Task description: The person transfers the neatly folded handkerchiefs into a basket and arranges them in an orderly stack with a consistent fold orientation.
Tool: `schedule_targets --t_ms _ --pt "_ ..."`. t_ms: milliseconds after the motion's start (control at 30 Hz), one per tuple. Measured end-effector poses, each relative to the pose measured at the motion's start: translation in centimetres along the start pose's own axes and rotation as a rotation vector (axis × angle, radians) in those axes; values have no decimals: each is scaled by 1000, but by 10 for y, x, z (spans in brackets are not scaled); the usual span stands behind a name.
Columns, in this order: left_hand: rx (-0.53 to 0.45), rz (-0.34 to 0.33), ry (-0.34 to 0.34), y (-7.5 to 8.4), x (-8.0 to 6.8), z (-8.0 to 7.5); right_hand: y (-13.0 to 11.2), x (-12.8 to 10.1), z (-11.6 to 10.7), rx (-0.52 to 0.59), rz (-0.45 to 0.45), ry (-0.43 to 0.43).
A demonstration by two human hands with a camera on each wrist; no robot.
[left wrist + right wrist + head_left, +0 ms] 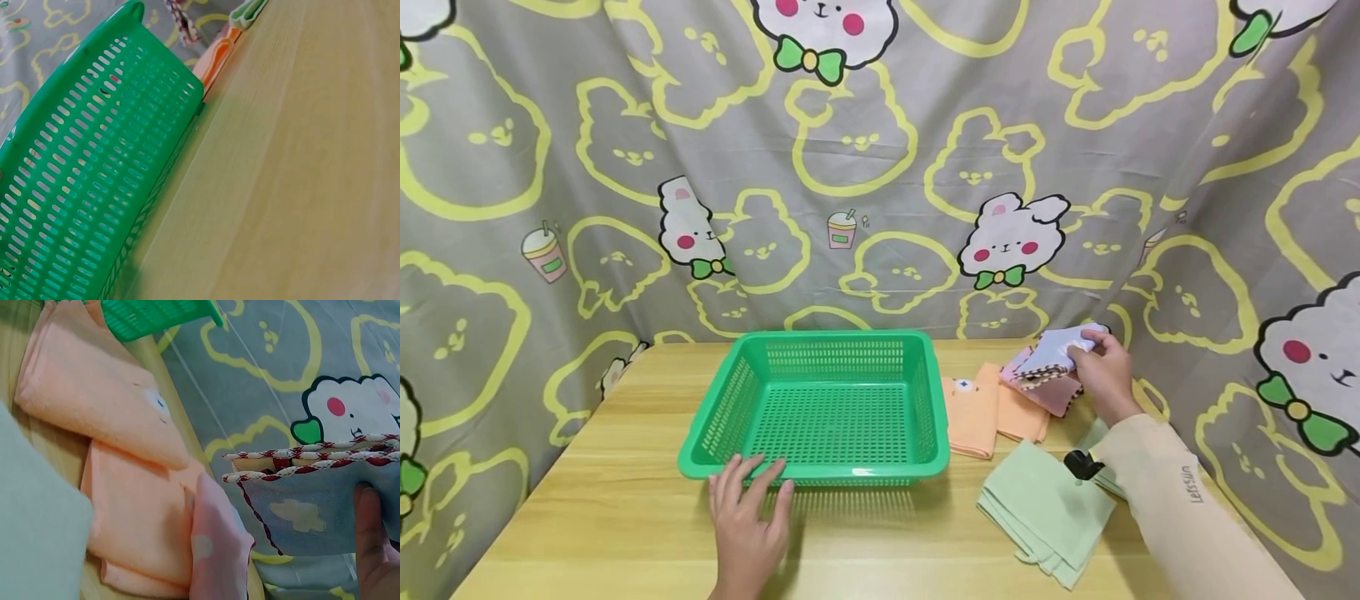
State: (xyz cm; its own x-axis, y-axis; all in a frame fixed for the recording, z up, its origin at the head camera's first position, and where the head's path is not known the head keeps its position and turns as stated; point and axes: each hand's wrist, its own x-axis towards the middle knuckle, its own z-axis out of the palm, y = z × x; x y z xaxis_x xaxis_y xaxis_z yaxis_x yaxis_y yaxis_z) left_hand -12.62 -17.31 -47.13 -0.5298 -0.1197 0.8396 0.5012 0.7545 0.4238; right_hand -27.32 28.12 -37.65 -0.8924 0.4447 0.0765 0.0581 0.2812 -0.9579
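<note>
On table | sleeve [1187, 487] reads "Letsun" | left hand [748, 521] flat by basket [820, 404] | right hand [1101, 371] pinches cloth [1060, 350]

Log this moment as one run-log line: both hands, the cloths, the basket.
left hand: rests on green basket rim | right hand: lifts blue-grey cloth | orange cloths, green cloths: on table

Head view looks down across the wooden bench [625, 517]; both wrist views sit close — all share the green perforated plastic basket [827, 408].
</note>
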Motion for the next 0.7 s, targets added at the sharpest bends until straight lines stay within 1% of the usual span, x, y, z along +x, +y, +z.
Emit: schedule_targets --t_ms 233,300,333,467,533,567,700 --pt "-1 0 -3 1 1 -1 -3 -4 5 9 5 -58" --pt "0 -5 -7 1 1 -2 -1 -4 6 12 -5 -57" --pt "1 -6 -7 1 1 -2 4 -1 6 58 -18 -62" --pt "2 -5 -7 0 0 -2 5 0 9 76 -37 -58" --pt "2 -3 -6 0 0 -1 4 0 10 74 -44 -65" --pt "2 -3 -6 0 0 -1 -1 -3 11 30 -39 -62" --pt "4 -4 -11 0 0 -1 -6 -5 11 8 -33 -75"
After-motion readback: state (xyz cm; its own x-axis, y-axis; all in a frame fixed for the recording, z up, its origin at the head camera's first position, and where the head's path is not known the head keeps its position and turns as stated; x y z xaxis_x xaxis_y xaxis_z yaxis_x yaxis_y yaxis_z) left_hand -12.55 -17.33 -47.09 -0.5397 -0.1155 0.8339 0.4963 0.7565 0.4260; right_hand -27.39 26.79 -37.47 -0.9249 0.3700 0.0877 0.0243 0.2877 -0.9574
